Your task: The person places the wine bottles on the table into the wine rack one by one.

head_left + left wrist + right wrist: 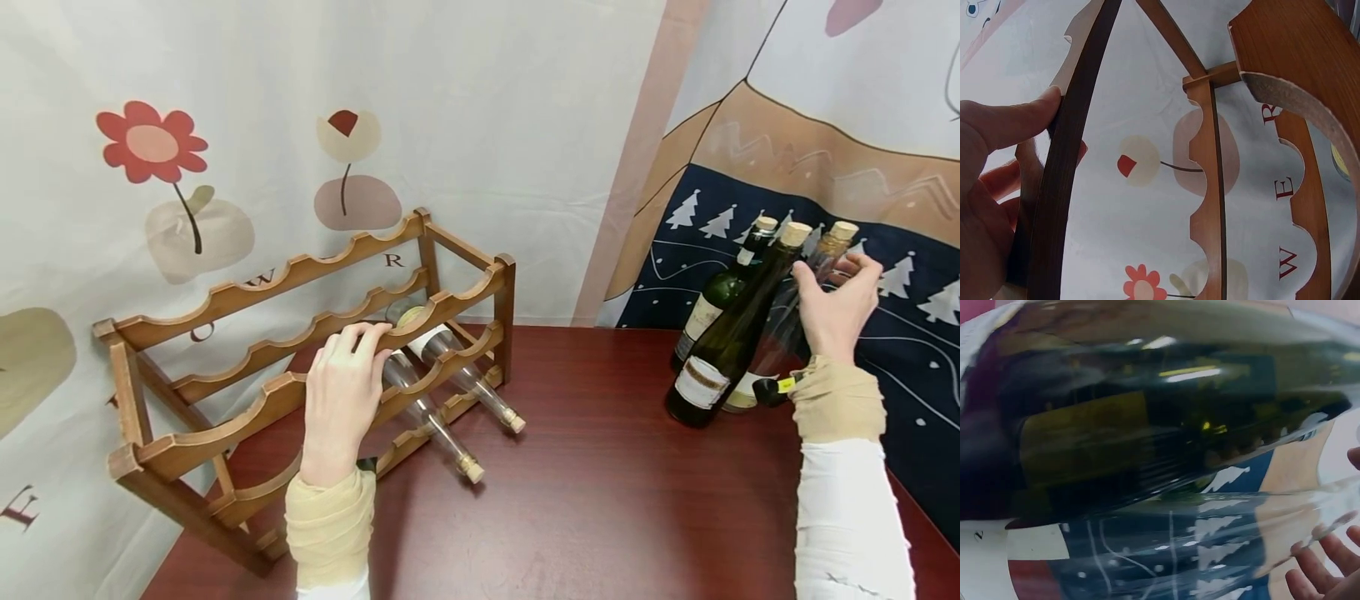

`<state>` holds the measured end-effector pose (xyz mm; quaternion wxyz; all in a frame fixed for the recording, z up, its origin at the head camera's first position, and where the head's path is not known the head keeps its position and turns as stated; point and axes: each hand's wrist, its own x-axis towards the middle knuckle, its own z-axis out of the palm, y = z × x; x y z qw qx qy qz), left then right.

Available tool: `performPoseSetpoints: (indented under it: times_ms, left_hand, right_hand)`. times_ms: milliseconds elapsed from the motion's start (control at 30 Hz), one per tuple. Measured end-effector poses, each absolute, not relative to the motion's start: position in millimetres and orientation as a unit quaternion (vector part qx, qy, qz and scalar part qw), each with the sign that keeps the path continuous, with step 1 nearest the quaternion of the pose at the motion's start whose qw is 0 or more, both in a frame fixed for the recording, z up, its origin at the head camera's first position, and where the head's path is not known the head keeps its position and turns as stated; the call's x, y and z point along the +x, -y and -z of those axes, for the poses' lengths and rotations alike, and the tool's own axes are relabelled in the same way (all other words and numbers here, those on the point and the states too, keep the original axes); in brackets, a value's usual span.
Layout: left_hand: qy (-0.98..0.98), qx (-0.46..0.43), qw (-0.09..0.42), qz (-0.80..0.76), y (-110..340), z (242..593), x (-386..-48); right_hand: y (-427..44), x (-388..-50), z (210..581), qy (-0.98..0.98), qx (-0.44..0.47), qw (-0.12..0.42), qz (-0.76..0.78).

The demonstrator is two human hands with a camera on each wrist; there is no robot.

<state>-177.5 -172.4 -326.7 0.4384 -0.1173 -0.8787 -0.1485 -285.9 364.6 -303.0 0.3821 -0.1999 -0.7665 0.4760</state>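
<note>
My left hand [345, 392] grips the top front rail of a wooden wine rack [217, 433], with the thumb on one side and fingers on the other in the left wrist view. At the right, my right hand [838, 304] is around the neck of a clear corked wine bottle [1147, 550]. Its fingers lie along the glass, and the thumb stands apart from the neck in the right wrist view. Beside that bottle stands a dark green wine bottle [731, 342], and behind it a second green bottle [708, 308].
Two clear corked bottles lie in the rack's lower tier, one nearer [427, 412] and one farther right [472, 379], necks pointing to the front. The rack stands on a dark red table [585, 483] against a printed curtain [510, 125]. A navy patterned cloth hangs behind the standing bottles.
</note>
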Motion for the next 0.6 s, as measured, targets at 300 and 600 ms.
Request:
performPoseSetpoints:
  times_ms: [300, 600]
  left_hand:
    - [0.880, -0.121, 0.437, 0.143, 171.9, 325.7, -177.2]
    - [0.880, -0.118, 0.439, 0.142, 172.3, 325.4, -176.0]
  right_hand:
    - [-369.1, -304.6, 312.5, 0.756, -0.177, 0.398, -0.488]
    - [-363.6, -313.5, 318.5, 0.717, -0.142, 0.470, -0.495]
